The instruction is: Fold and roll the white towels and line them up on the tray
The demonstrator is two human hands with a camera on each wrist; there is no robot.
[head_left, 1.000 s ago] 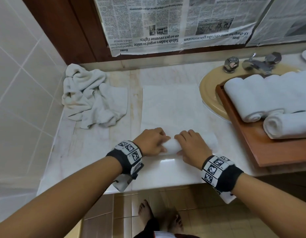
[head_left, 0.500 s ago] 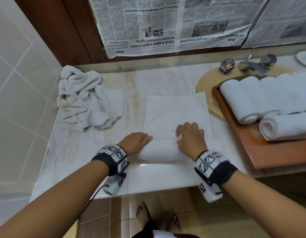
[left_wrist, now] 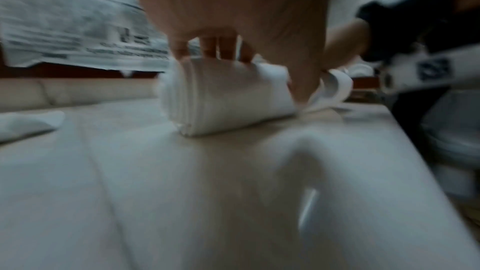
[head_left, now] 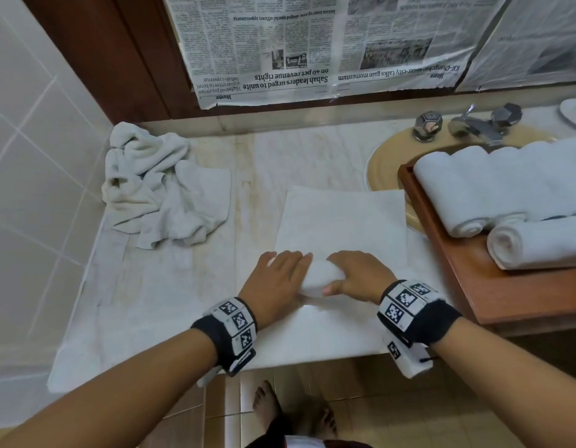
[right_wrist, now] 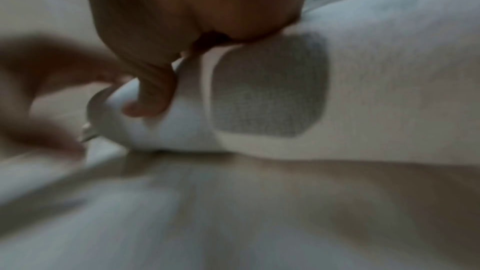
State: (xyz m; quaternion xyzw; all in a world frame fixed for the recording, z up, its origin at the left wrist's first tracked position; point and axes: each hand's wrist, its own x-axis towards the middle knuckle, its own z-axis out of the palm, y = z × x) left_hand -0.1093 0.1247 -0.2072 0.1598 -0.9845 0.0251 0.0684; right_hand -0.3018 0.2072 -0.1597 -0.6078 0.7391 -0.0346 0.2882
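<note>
A folded white towel (head_left: 341, 218) lies flat on the marble counter (head_left: 170, 302), its near end rolled into a short roll (head_left: 317, 276). My left hand (head_left: 281, 274) lies over the roll's left part. In the left wrist view its fingertips (left_wrist: 213, 48) bend over the top of the roll (left_wrist: 226, 93) and the thumb comes down the near side. My right hand (head_left: 357, 273) grips the right part, thumb tucked against the near side (right_wrist: 153, 98). The wooden tray (head_left: 506, 295) at the right holds rolled white towels (head_left: 474, 195), one more in front (head_left: 538, 244).
Crumpled white towels (head_left: 163, 192) are heaped at the back left by the tiled wall (head_left: 37, 189). A beige sink (head_left: 385, 163) with a chrome faucet (head_left: 474, 124) sits behind the tray. Newspaper (head_left: 312, 43) covers the wall above. The counter's front edge runs just under my wrists.
Half a second ago my hands lay spread on the towel. Now they have come together on the roll, which is thicker and has moved away from me along the towel.
</note>
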